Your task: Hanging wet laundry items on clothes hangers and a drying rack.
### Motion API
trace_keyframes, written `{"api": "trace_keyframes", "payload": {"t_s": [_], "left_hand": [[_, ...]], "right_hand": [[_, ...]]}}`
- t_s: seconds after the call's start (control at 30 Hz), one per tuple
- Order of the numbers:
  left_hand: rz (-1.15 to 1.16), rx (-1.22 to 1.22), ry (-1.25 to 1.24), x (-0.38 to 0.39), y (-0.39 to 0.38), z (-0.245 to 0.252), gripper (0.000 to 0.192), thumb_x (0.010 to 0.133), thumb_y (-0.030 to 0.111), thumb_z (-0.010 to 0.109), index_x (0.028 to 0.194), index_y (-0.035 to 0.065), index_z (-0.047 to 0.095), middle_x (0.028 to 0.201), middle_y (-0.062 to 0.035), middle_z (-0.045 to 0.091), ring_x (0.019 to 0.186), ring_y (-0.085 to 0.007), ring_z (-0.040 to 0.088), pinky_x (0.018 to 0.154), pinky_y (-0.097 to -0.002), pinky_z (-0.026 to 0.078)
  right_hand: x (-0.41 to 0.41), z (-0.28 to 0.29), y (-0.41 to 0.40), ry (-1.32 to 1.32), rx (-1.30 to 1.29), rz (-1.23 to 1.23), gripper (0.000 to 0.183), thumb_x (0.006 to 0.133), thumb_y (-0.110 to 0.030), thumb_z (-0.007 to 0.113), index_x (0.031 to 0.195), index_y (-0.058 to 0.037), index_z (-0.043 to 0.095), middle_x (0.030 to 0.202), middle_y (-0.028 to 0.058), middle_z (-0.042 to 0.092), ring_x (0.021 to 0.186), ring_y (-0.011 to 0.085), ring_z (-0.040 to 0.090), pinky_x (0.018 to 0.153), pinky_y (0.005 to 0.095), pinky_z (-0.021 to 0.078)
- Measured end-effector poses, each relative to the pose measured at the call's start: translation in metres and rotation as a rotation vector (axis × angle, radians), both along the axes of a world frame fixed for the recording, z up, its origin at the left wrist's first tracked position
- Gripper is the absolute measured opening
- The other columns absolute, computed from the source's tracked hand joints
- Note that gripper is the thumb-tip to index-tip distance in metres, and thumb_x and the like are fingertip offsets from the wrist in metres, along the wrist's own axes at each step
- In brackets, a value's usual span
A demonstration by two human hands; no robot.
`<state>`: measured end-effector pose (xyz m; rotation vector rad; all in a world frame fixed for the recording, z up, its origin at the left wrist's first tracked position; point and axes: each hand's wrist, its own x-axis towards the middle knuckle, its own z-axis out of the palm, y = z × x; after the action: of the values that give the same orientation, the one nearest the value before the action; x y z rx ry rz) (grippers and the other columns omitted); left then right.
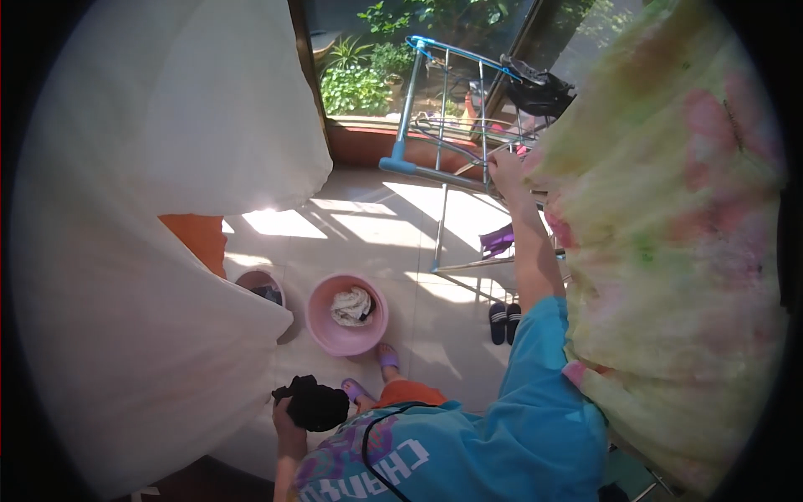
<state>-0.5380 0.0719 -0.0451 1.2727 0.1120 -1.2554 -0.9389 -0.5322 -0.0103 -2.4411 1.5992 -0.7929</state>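
My left hand [290, 419] holds a crumpled black cloth [313, 405] low in front of my body. My right arm reaches forward to a metal drying rack [408, 119] with light-blue plastic joints. There my right hand [505, 172] has its fingers curled around the ends of some thin wire hangers [448, 139], close against the rack's rail; the exact grip is partly hidden. On the floor ahead of my feet, a pink plastic tub [317, 336] contains a bunched whitish garment [351, 306] with something dark beside it.
A white sheet [157, 188] hangs along my left, partly covering a second bucket [256, 276] and an orange cloth [199, 241]. Floral fabric [671, 238] hangs close on my right. Dark slippers [498, 323], a purple item [497, 241] and a black bag-like item [536, 91] are near the rack.
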Motion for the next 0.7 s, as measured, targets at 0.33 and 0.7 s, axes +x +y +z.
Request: {"api": "trace_keyframes", "payload": {"t_s": [0.33,0.7], "left_hand": [[-0.160,-0.002,-0.248,-0.015,-0.016,0.019,0.019,0.084,-0.004,0.054,0.101,-0.0022,0.062,0.106,-0.0103,0.061,0.101,-0.0182,0.059,0.091,-0.0298,0.047],[0.030,0.147,0.000,-0.012,-0.028,0.016,0.032,0.079,0.002,0.056,0.111,0.0000,0.056,0.106,-0.0132,0.061,0.100,-0.0255,0.062,0.089,-0.0368,0.052]], "right_hand": [[0.021,0.034,0.041,0.093,-0.045,0.078,0.019,0.082,-0.015,0.065,0.099,-0.0090,0.069,0.087,0.0110,0.067,0.085,0.0319,0.061,0.078,0.0413,0.0469],[0.020,0.055,0.055,0.159,-0.452,0.050,0.017,0.078,-0.015,0.069,0.095,-0.0172,0.071,0.079,0.0011,0.064,0.081,0.0220,0.061,0.073,0.0388,0.0437]]}}
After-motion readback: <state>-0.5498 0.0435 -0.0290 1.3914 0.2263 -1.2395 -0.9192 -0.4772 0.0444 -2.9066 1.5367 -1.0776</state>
